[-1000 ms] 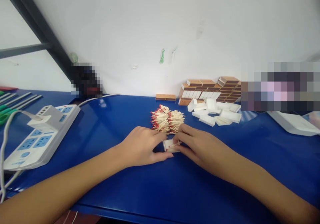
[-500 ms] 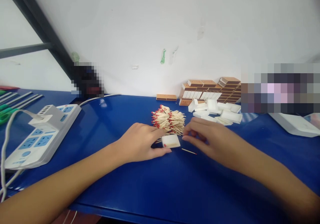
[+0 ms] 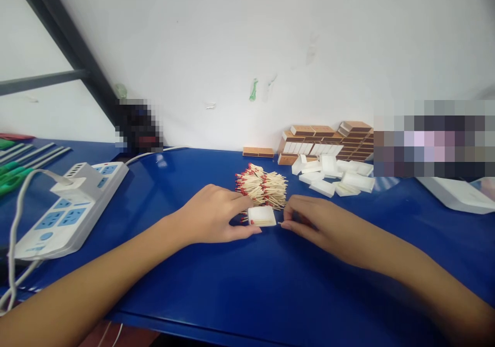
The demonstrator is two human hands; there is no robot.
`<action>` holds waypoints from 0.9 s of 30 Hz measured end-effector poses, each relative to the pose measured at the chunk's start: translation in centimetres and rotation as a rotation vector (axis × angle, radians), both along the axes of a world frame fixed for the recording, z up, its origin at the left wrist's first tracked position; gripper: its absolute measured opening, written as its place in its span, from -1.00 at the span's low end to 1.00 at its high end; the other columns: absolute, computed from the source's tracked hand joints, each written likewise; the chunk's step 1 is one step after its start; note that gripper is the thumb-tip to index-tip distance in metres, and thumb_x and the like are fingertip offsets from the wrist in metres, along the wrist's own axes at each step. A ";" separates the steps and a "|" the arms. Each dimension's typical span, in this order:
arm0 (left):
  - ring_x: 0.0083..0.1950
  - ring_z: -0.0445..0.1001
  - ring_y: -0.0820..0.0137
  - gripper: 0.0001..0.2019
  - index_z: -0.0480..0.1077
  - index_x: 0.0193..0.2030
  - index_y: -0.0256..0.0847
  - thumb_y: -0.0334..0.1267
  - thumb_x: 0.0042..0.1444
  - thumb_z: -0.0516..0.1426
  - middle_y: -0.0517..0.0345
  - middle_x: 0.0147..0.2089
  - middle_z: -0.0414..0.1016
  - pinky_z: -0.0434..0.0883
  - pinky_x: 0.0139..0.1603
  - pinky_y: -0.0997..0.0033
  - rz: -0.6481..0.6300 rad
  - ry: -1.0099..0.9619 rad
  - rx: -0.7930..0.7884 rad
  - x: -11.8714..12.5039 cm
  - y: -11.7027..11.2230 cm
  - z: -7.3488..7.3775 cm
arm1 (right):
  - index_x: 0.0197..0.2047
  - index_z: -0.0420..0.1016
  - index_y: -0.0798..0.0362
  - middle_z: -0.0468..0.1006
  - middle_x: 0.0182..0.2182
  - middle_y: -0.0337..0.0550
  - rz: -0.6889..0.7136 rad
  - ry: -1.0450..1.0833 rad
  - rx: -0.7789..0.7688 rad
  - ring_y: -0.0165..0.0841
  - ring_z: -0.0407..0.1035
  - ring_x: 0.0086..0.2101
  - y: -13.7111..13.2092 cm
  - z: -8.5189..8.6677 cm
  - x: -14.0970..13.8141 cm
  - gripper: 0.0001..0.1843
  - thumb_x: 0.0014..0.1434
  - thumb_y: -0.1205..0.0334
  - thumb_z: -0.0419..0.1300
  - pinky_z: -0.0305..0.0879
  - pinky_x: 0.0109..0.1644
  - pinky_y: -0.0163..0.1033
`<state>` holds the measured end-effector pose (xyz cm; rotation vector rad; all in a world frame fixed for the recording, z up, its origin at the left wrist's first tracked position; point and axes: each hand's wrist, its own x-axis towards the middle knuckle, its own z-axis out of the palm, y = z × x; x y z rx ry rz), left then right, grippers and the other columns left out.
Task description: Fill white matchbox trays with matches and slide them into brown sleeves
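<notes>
A small white matchbox tray [image 3: 262,213] lies on the blue table with a few matches along its near side. My left hand [image 3: 216,214] grips it from the left, thumb at the near edge and fingers at the far side. Just right of the tray, my right hand [image 3: 309,222] is closed in a pinch on a match [image 3: 280,224]; only a short pale end shows at the fingertips. Directly behind the tray rises a heap of red-tipped matches [image 3: 263,184], close to the fingers of both hands.
Loose white trays [image 3: 353,180] lie behind my right hand, before stacked brown matchboxes [image 3: 325,139] at the wall. Another brown box [image 3: 258,152] lies behind the heap. On the left are a power strip [image 3: 73,213] with a white cable and green-handled scissors [image 3: 15,174].
The match that lay loose on the table right of the tray is now pinched in my right hand. My left hand keeps its hold on the tray.
</notes>
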<state>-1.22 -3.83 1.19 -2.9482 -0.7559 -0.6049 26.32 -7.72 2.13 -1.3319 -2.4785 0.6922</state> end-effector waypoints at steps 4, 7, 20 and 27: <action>-0.37 0.57 0.41 -0.63 0.51 -0.06 -0.20 0.09 0.31 0.16 0.24 -0.37 0.59 0.24 -0.42 0.39 0.006 -0.019 0.003 0.0 0.0 0.0 | -0.16 0.50 -0.03 0.54 -0.38 -0.22 -0.092 0.061 -0.006 -0.37 0.38 -0.41 0.2 0.7 0.1 -0.78 0.42 0.05 0.11 0.29 -0.33 -0.27; -0.38 0.56 0.41 -0.62 0.50 -0.02 -0.19 0.09 0.32 0.15 0.24 -0.38 0.58 0.26 -0.44 0.40 0.003 -0.008 0.001 0.1 -0.1 -0.2 | 0.09 0.51 -0.07 0.61 -0.24 -0.16 -0.096 0.165 0.026 -0.33 0.44 -0.32 0.1 1.0 -0.4 -0.69 0.44 0.01 0.07 0.37 -0.27 -0.24; -0.54 0.39 0.53 -0.67 0.57 -0.12 -0.18 0.06 0.26 0.22 0.31 -0.52 0.46 0.20 -0.48 0.48 0.091 -0.181 -0.035 0.3 -0.3 0.5 | -0.11 0.64 -0.03 0.61 -0.18 -0.11 -0.332 0.515 0.086 -0.33 0.45 -0.28 -0.3 -1.0 -3.2 -0.72 0.34 -0.04 0.23 0.42 -0.29 -0.24; -0.57 0.30 0.54 -0.61 0.56 -0.13 -0.20 0.11 0.27 0.18 0.33 -0.56 0.37 0.16 -0.49 0.46 0.225 -0.206 0.034 -0.6 1.1 0.9 | -0.11 0.60 -0.03 0.56 -0.24 -0.12 -0.188 0.290 0.179 -0.35 0.38 -0.36 0.7 -2.0 -2.3 -0.74 0.42 0.05 0.13 0.34 -0.30 -0.22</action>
